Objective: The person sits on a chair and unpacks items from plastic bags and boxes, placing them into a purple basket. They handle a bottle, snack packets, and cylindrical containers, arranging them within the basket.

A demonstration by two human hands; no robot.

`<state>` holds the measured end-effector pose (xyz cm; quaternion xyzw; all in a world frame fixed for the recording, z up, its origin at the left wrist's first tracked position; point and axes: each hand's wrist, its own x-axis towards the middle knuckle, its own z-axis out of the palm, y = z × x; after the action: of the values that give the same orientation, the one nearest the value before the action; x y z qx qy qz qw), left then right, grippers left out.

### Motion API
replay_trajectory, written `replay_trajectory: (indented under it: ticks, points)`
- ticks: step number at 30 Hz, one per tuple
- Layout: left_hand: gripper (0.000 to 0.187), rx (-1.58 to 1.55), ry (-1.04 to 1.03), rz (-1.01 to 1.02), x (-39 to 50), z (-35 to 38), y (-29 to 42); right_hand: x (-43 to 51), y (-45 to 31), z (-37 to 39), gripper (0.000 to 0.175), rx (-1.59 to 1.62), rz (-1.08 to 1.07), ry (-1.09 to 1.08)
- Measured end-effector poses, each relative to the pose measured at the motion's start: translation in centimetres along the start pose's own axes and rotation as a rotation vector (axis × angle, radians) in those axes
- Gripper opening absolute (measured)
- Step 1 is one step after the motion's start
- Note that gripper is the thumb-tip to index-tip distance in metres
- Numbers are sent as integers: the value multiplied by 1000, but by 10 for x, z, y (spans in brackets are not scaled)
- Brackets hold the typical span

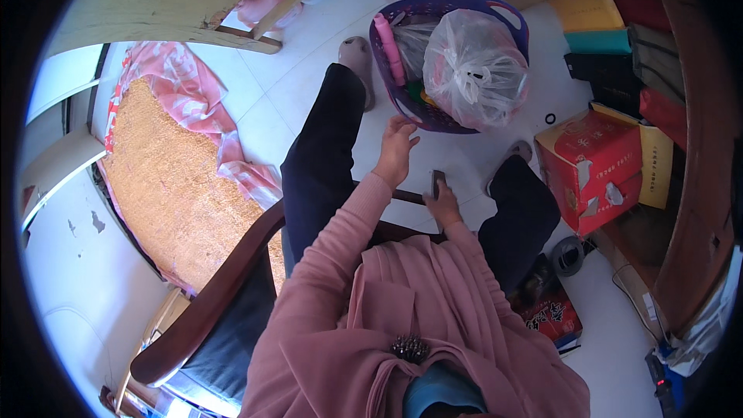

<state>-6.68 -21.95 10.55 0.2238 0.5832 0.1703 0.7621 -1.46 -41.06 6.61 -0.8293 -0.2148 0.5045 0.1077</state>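
Observation:
My left hand (pixel 396 148) is raised, its fingers loosely curled and apart with nothing in them. Its fingertips are close to the near rim of a purple perforated plastic basket (pixel 458 128); whether they touch it I cannot tell. Inside the basket are a knotted clear plastic bag (pixel 476 69), a pink segmented tube (pixel 389 49) and small green and yellow items. Between my knees, my right hand (pixel 444 204), partly blurred, grips a dark brown bar (pixel 439 179), seemingly wood. Its lower part is largely hidden by the hand.
A dark wooden chair arm (pixel 220 290) is at left, beside grain (pixel 168 168) spread on a pink patterned cloth (pixel 197 87). On the right are a red cardboard box (pixel 592 168), several bags and boxes, and a black ring (pixel 550 118). A wooden board (pixel 157 0) hangs over the upper left.

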Motion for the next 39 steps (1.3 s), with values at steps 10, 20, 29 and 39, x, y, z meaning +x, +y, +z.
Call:
replay_trajectory:
  ticks: [10, 20, 29, 39]
  points:
    - [60, 584, -48, 739, 50, 19, 48, 86, -133, -162, 61, -156, -610, 692]
    - [63, 300, -204, 241, 91, 65, 89, 130, -139, -174, 36, -174, -622, 603]
    - [43, 172, -390, 15, 100, 60, 104, 132, -151, -173, 36, -421, -509, 664]
    - [47, 243, -334, 122, 96, 71, 118, 136, -123, -235, 29, 1074, -411, 235]
